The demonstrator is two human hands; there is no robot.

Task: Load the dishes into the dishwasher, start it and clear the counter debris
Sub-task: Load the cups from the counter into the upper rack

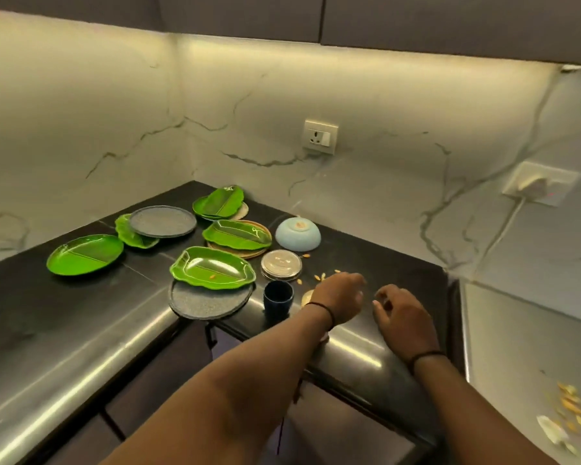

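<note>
Orange debris scraps (320,276) lie scattered on the black counter (81,317) near its right end. My left hand (341,297) hovers low over them, fingers bent downward onto the counter, with a pale scrap (306,297) showing under the wrist. My right hand (405,313) rests just to the right, fingers loosely curved towards the left hand, holding nothing I can see. Dishes stand to the left: several green leaf-shaped plates (212,267), two grey round plates (162,221), an upturned pale blue bowl (298,233), a steel lid (281,265) and a dark blue cup (277,299).
More orange and white scraps (567,411) lie on the floor at the lower right. Dark cabinet fronts (155,380) run below the counter. A wall socket (320,137) and a plugged-in socket (537,186) sit on the marble backsplash.
</note>
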